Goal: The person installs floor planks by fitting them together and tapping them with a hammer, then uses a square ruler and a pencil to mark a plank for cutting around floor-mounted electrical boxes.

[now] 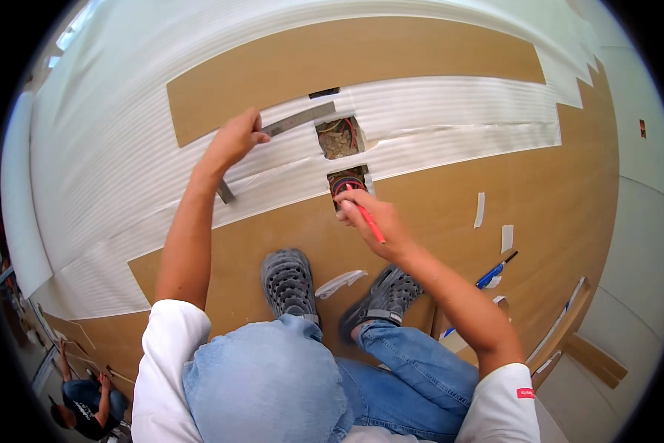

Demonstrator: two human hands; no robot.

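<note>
My left hand is closed round a metal carpenter's square. Its long blade points right over the white ribbed underlay, and the end of its other leg shows below my wrist. In my right hand is a red pencil, slanting across my fingers at the lower floor cutout, which holds coloured cables. Just above it lies an upper cutout with rubble and wires, near the square's blade tip. A small dark slot shows along the edge of a loose brown plank.
Laid brown flooring runs under my grey clogs. To the right lie white strips, a blue tool with a black tip and plank offcuts. An underlay roll lies left. Another person crouches at lower left.
</note>
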